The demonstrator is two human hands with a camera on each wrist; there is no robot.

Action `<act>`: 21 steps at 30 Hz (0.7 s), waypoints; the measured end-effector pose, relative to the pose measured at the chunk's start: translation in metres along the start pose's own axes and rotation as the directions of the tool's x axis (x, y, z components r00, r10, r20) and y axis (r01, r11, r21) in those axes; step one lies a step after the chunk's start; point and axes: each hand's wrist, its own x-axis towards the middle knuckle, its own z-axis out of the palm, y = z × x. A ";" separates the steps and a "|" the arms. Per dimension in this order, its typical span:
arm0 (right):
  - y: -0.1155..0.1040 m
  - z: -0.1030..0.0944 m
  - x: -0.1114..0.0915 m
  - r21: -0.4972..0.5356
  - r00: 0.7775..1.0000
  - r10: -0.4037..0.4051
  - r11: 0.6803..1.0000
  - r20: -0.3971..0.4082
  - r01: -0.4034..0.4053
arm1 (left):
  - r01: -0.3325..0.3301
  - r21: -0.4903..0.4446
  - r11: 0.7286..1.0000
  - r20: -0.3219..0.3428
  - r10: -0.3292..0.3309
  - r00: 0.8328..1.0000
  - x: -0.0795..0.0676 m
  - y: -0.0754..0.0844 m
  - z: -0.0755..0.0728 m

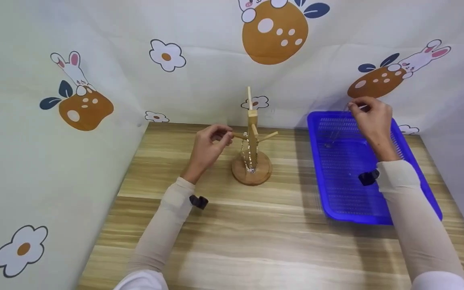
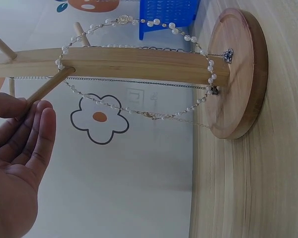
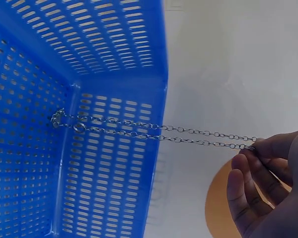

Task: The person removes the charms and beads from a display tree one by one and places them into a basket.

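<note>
A wooden jewelry stand (image 1: 253, 125) with several pegs stands upright on its round base (image 2: 251, 74). My left hand (image 1: 210, 147) pinches the end of one peg (image 2: 49, 85) between thumb and fingers. From that peg hangs a pearl necklace (image 2: 157, 22), and thin chains hang along the post behind it. My right hand (image 1: 374, 121), raised over the back of the blue basket, pinches a silver chain necklace (image 3: 206, 133) at its top. Two strands of it dangle side by side, with a small pendant (image 3: 56, 119) at the low end.
The blue plastic basket (image 1: 321, 177) with slotted walls sits on the right of the wood-grain table (image 1: 232, 241). A pale wall covering (image 1: 208, 80) with rabbit, fruit and flower prints rises close behind the stand and basket.
</note>
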 end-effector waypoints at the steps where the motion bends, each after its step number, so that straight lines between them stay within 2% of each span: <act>1: 0.001 0.001 -0.001 -0.004 1.000 0.002 1.000 0.006 -0.002 | -0.001 0.003 1.000 0.000 0.001 1.000 0.000 0.000 0.000; 8: 0.008 0.009 -0.005 -0.042 1.000 -0.004 0.999 0.020 0.005 | -0.010 0.005 1.000 0.000 0.010 1.000 0.000 0.000 0.000; 21: 0.017 0.021 -0.013 -0.111 0.995 0.005 0.994 0.102 0.006 | 0.002 0.002 1.000 0.000 -0.002 1.000 -0.001 -0.001 -0.001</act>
